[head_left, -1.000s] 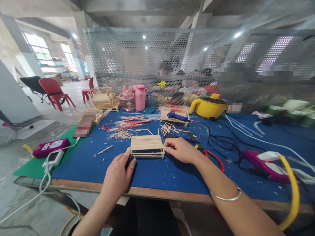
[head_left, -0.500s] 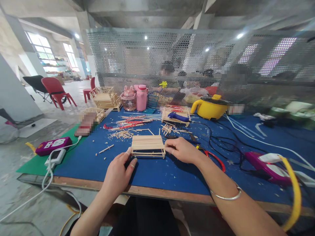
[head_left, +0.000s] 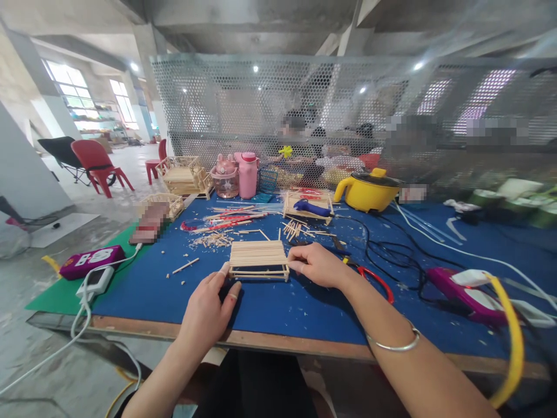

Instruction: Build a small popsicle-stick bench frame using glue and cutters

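A small bench-like model of pale wooden sticks (head_left: 259,253), with a slatted top and short legs, stands upright on the blue table mat. My left hand (head_left: 211,302) is at its left end, the front left corner lying between thumb and fingers. My right hand (head_left: 315,264) pinches the right end with bent fingers; the fingertips are partly hidden. Behind the model lie loose cut sticks (head_left: 293,230) and a heap of short stick bits (head_left: 213,240). A blue glue gun (head_left: 312,208) rests on another stick model (head_left: 289,210) farther back.
Red-handled pliers (head_left: 376,281) lie right of my right hand, with black cables (head_left: 391,255) beyond. A yellow pot (head_left: 369,193), pink bottle (head_left: 248,177) and stick models (head_left: 185,177) line the back before a perforated metal screen (head_left: 209,104). Purple power strips (head_left: 91,261) sit at both sides.
The whole view has shifted slightly. Both hands keep their places at the two ends of the stick model, which shows no clear movement on the mat.
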`<state>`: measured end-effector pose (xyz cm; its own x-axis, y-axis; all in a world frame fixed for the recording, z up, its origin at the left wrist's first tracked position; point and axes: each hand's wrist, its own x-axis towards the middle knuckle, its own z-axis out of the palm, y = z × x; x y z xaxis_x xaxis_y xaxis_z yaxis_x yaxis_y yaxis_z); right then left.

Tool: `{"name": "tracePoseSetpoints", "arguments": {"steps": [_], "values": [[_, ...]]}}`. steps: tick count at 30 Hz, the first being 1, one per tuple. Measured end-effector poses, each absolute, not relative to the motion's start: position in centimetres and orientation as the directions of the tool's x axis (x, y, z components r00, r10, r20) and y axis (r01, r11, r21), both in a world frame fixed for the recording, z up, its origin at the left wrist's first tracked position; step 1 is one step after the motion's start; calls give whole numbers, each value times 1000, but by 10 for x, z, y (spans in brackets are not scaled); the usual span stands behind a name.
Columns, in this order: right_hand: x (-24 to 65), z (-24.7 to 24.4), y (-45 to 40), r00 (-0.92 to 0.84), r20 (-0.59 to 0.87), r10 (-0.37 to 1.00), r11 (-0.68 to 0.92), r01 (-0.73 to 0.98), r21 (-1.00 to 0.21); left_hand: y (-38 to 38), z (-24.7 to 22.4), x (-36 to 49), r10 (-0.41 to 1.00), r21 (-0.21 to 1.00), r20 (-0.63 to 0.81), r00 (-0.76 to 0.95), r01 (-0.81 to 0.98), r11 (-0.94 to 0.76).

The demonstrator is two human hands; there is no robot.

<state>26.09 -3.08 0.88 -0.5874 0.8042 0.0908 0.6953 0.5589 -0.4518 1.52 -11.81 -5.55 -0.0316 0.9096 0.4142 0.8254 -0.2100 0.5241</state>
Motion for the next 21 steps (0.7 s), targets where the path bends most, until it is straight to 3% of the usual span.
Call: {"name": "tracePoseSetpoints", "arguments": {"steps": [14, 21], "values": [[261, 8, -30, -539, 80, 839, 498, 700, -512, -117, -49, 14, 913, 592, 406, -30, 770, -238], [261, 8, -29, -553, 94, 828, 521, 698, -492, -117, -55, 16, 906, 692, 381, -187, 707, -145]]}}
